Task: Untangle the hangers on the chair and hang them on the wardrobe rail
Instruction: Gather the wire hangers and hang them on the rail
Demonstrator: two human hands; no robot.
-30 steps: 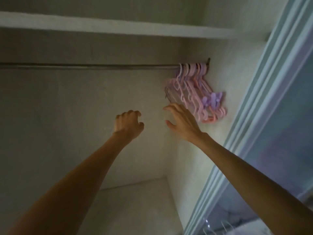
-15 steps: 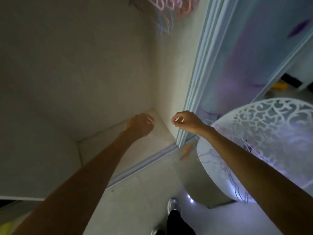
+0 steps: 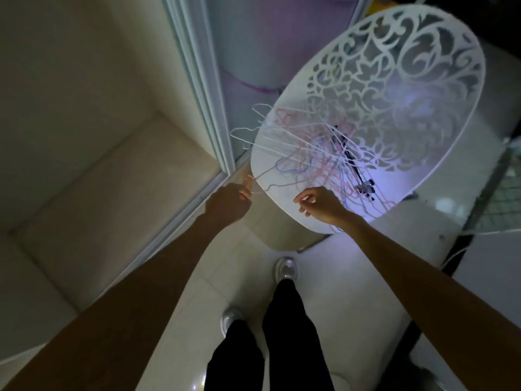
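Note:
A tangle of thin wire hangers (image 3: 315,153), white, pink and blue, lies on the white chair (image 3: 282,170) with its cut-out scroll-pattern back. Some white hooks stick out past the seat's left edge. My left hand (image 3: 228,206) is at the seat's front-left corner, where its fingertips pinch the end of a pink hanger (image 3: 255,191). My right hand (image 3: 321,204) hovers over the seat's front edge with loosely curled fingers, holding nothing. The wardrobe rail is out of view.
The open wardrobe's floor (image 3: 112,193) and pale walls fill the left side, bounded by the sliding-door frame (image 3: 203,108). A small orange object (image 3: 244,176) lies by the door track. My legs and shoes (image 3: 284,269) stand on the tiled floor below the chair.
The view has swung down from the rail and its hung pink hangers to the chair. Both hands dropped to the seat, and the left one has taken hold of a pink hanger.

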